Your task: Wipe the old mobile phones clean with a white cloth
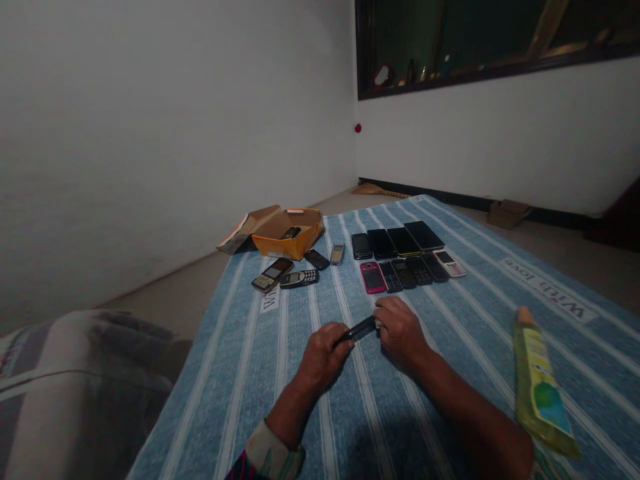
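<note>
Our left hand and right hand pinch opposite ends of a slim dark phone, fingers curled in.

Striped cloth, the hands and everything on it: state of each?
Black item: held by both ends, tilted
Left hand: closed on it
Right hand: closed on it
Striped cloth: spread out
Orange box: open, phone inside
Phones beside box: lying scattered
Back-row phones: flat, screens dark
Front-row phones: flat, side by side
Bottle: capped, lying down

Dark left sleeve with magenta streaks and pale, green-patterned cuff; right sleeve similarly green-patterned.
</note>
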The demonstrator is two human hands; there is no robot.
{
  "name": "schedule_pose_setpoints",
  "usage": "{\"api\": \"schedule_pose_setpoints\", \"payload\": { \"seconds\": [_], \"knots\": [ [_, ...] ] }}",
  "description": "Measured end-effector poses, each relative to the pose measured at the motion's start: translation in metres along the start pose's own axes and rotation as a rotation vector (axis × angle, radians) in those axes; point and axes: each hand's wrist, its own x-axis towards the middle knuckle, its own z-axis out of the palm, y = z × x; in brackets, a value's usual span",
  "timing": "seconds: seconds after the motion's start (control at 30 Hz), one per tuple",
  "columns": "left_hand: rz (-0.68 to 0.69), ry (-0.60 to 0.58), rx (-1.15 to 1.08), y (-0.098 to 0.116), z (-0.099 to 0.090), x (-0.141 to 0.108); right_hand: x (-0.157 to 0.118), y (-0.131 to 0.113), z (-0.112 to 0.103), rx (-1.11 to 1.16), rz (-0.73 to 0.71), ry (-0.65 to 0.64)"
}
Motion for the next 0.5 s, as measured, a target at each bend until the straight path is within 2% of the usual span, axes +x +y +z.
{"api": "schedule_pose_setpoints", "payload": {
  "seconds": [0.17,0.23,0.43,0.5],
  "knots": [
    [0.007,0.023,-0.017,0.0,0.001,0.0,-0.001,-0.037,0.01,0.124,-0.153,-0.053],
    [0.004,0.018,-0.015,0.0,0.001,0.0,-0.001,-0.039,0.011,0.123,-0.158,-0.061],
    [-0.025,-0.015,0.006,0.0,-0.001,0.0,0.0,0.007,-0.001,-0.002,-0.01,-0.009],
    [-0.032,-0.019,0.008,-0.001,-0.001,0.0,0.0,0.014,-0.004,-0.031,0.025,0.016]
  ]
}}
